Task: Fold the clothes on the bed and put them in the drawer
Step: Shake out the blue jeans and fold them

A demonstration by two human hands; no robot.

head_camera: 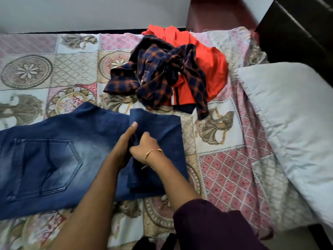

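Blue jeans lie flat on the patterned bedsheet, back pocket up, with the legs folded over at the right. My left hand grips a fold of the denim near the middle, thumb raised. Right beside it, my right hand, with a gold bangle on the wrist, pinches the same fold. Further back sits a crumpled navy-and-orange checked shirt, lying on an orange garment.
A white pillow lies along the right side of the bed. A dark wooden cabinet stands at the far right corner. A pale wall runs behind the bed. Something dark shows at the bottom edge.
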